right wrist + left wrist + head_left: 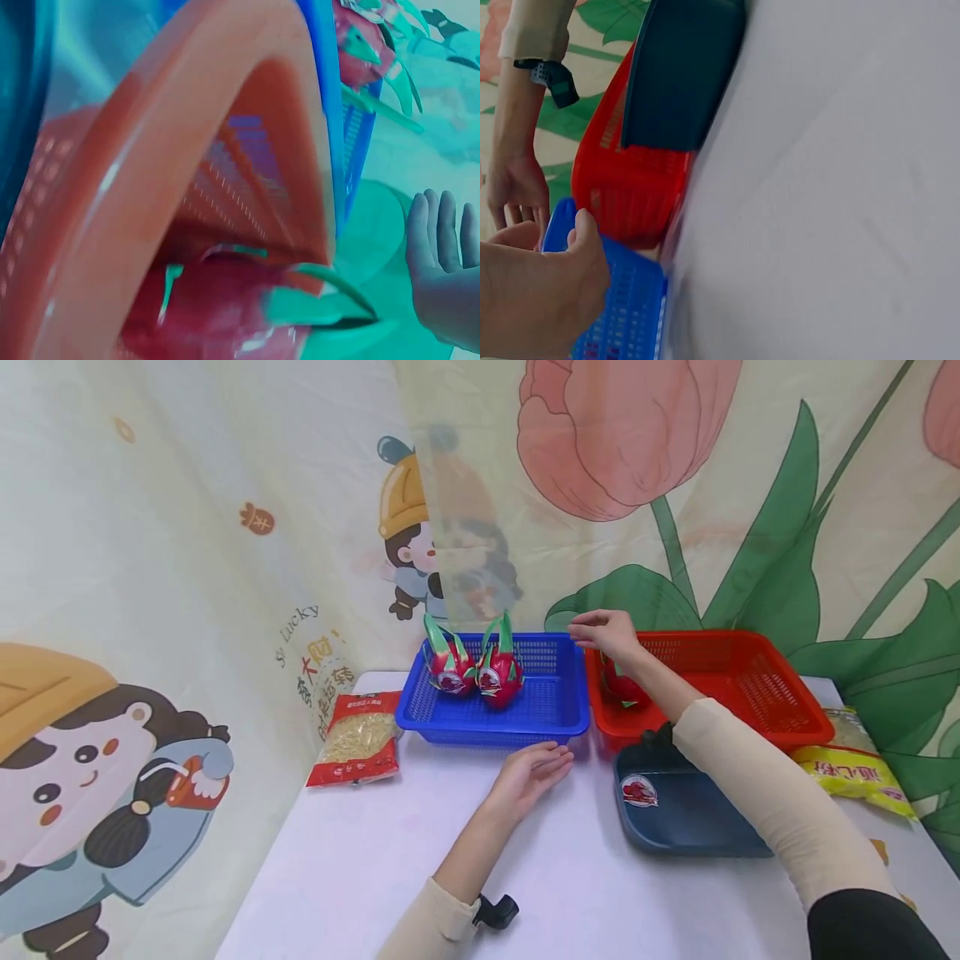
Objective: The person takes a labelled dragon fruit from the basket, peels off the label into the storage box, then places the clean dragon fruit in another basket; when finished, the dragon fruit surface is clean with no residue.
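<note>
Two dragon fruits [500, 675] with green leaf tips and round stickers sit side by side in the left half of the blue basket [558, 718]. Another dragon fruit [621, 687] lies at the left end of the red basket [787, 710], partly behind my right forearm; the right wrist view shows this dragon fruit [217, 307] close up. My right hand [609, 633] hovers over the back, where the two baskets meet, fingers extended and holding nothing. Just in front of the blue basket's near right corner is my left hand [528, 777], empty, palm turned up and fingers loosely bent.
A dark blue-green bin [697, 827] with a dragon fruit sticker stands before the red basket, under my right forearm. Left of the blue basket lies a red-and-clear food bag [358, 739]. A yellow bag [858, 772] lies at the right. Printed cloth hangs behind.
</note>
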The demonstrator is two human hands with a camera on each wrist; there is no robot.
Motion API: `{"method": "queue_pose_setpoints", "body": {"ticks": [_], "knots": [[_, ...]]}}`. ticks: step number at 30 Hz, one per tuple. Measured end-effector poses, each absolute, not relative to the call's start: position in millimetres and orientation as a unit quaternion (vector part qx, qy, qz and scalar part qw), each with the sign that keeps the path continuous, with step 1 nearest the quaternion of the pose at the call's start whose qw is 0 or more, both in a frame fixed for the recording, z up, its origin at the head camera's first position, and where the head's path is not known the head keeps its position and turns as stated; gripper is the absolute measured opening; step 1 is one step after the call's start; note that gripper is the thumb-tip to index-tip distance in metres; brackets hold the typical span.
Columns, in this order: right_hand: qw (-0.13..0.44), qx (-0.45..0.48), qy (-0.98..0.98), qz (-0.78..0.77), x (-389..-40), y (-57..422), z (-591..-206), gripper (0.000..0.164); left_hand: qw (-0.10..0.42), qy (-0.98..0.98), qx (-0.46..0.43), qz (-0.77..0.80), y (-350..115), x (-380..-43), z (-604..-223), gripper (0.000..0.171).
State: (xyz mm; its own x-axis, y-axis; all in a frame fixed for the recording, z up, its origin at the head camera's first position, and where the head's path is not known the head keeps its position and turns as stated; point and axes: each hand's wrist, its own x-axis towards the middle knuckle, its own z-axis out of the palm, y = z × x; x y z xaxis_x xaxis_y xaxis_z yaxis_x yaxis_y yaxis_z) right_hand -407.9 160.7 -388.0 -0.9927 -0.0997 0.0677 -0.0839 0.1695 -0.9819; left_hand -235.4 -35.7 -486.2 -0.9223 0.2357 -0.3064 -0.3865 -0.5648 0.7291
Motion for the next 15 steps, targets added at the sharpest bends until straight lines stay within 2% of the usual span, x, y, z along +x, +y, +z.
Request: {"method": "queue_pose_setpoints", "body": {"ticks": [9, 15], "knots": [[0.059, -0.063, 0.734, -0.674, -418.5, 127.9, -392.1, 0.045, 0.132, 0.409, -0.098, 0.898, -77.9, -235.9, -491.0, 0.055], [0.051, -0.069, 0.730, -0.678, -425.8, 98.5, -394.3, 0.040, 0.091, 0.391, -0.092, 0.911, -104.4, -240.0, -490.9, 0.051]]}}
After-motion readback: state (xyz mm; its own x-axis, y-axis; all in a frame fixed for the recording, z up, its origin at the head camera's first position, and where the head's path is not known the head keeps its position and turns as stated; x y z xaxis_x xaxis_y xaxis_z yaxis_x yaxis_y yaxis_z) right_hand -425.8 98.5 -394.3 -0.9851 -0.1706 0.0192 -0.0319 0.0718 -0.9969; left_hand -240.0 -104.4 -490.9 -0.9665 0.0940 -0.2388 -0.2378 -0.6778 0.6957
